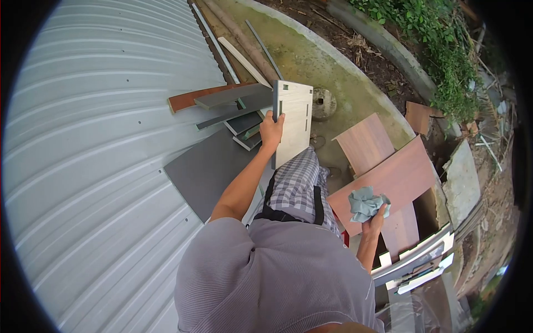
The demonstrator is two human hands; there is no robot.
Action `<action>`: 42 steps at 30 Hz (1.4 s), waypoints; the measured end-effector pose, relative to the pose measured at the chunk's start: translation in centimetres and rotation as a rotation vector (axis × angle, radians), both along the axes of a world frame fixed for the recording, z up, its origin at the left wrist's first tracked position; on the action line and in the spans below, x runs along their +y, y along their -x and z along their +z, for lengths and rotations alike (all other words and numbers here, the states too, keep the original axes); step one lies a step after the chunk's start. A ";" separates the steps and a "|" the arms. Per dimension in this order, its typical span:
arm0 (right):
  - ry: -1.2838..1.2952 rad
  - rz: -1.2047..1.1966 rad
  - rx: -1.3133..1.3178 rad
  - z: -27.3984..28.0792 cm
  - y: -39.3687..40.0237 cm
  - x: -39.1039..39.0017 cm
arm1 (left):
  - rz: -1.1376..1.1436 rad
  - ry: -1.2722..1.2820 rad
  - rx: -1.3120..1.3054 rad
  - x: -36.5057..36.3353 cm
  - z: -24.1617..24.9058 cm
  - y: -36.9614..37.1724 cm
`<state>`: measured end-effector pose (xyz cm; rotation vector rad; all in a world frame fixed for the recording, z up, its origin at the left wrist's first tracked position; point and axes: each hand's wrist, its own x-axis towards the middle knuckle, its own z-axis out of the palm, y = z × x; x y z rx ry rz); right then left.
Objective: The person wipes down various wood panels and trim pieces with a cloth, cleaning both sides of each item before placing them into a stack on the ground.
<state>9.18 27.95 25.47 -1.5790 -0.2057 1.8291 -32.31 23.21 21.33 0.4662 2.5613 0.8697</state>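
My left hand [270, 132] grips the dark edge of a pale wood-grain board [295, 119], which stands tilted in front of my legs and has small slots cut in it. My right hand [375, 220] holds a crumpled grey-green cloth [366, 204] above a reddish-brown board [391, 180]. Just left of the pale board lie several dark grey panels [236, 100], stacked loosely over a large grey sheet [206, 169].
Corrugated metal roofing [100, 150] fills the left side. A round concrete piece [323, 104] sits on the mossy ground. White and grey strips [422, 261] are piled at lower right. Green plants [427, 50] grow beyond the curved concrete edge. Long poles [244, 39] lie at the top.
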 end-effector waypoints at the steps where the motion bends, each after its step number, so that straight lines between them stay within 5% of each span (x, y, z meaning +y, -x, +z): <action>1: -0.006 0.011 -0.013 -0.4 -0.1 -0.3 | 0.051 0.083 0.020 -0.2 0.2 0.4; 8: -0.064 0.033 -0.074 0.0 -0.7 -1.2 | 0.251 0.176 0.154 -4.5 -7.6 3.7; 16: -0.042 0.046 -0.128 2.0 0.4 -2.3 | 0.522 0.226 0.062 -4.6 -9.3 6.3; 24: 0.003 0.133 -0.157 2.2 2.2 -3.1 | 0.442 0.242 0.033 -2.8 -10.1 3.9; 42: 0.076 0.191 -0.388 1.6 0.2 -2.7 | 0.271 0.487 -0.169 -1.1 -24.2 -1.9</action>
